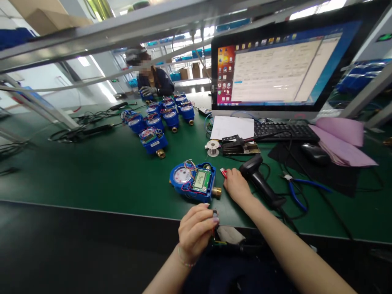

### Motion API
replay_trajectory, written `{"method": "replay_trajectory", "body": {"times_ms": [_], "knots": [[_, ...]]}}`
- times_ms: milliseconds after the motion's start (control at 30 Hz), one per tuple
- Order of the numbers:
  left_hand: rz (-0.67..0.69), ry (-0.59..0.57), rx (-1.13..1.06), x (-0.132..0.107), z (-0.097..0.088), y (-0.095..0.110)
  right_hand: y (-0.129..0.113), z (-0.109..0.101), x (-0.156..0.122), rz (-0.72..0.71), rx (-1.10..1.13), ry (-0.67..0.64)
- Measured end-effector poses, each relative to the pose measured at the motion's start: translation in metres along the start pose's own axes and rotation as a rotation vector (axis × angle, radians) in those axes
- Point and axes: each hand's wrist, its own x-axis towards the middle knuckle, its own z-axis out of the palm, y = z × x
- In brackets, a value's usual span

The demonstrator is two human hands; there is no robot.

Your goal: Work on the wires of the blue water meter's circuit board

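Observation:
My left hand [194, 230] is closed near the table's front edge, pinching a small dark piece [214, 213]; thin wires show below it. Just beyond that hand lies a blue water meter [176, 188] with its housing open. Its round dial, loose coloured wires, brass fitting and a lit green circuit board [200, 179] reading "good" are exposed. My right hand [237, 185] rests on the table right of the meter, its fingers closed on a small red-and-white item [224, 173], partly hidden under them. Beside that hand is a black barcode scanner [260, 181].
Several more blue meters [154, 143] stand at the back left. A solder spool [213, 148], blue-handled pliers [295, 192], keyboard [281, 131], mouse [315, 154], pink papers [343, 143] and monitor [275, 73] occupy the right side. A gloved co-worker [156, 79] sits across the table.

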Motion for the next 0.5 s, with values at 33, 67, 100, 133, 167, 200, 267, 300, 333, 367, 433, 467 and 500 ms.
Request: {"method": "replay_trajectory", "body": {"times_ms": [33,67,100,133,167,200,267,300,333,367,433,467,500], "knots": [[-0.013,0.006,0.007,0.000,0.002,0.001,0.001,-0.001,-0.003,0.021,0.030,-0.016],[-0.022,0.012,0.018,0.001,0.003,0.001,0.003,-0.003,-0.007,0.040,0.070,-0.036],[-0.030,0.021,0.027,0.001,0.005,0.001,0.005,-0.005,-0.012,0.051,0.122,-0.059],[-0.039,0.032,0.029,0.002,0.006,0.001,0.008,-0.008,-0.018,0.056,0.180,-0.085],[-0.054,0.046,0.023,0.002,0.008,0.001,0.010,-0.011,-0.026,0.051,0.230,-0.112],[-0.072,0.065,0.013,0.003,0.009,0.001,0.013,-0.014,-0.034,0.039,0.311,-0.135],[-0.111,0.097,-0.013,0.005,0.013,-0.001,0.016,-0.020,-0.052,0.001,0.640,-0.170],[-0.127,0.109,-0.022,0.005,0.015,-0.002,0.016,-0.022,-0.061,-0.019,0.867,-0.192],[-0.138,0.116,-0.028,0.006,0.017,-0.003,0.015,-0.024,-0.070,-0.039,1.103,-0.229],[-0.142,0.117,-0.033,0.006,0.019,-0.005,0.014,-0.026,-0.078,-0.055,1.318,-0.283],[-0.139,0.099,-0.030,0.006,0.022,-0.008,0.008,-0.028,-0.089,-0.053,1.588,-0.422],[-0.130,0.086,-0.025,0.006,0.023,-0.010,0.006,-0.029,-0.093,-0.022,1.669,-0.488],[-0.117,0.072,-0.020,0.006,0.024,-0.011,0.003,-0.030,-0.095,0.027,1.744,-0.546]]}}
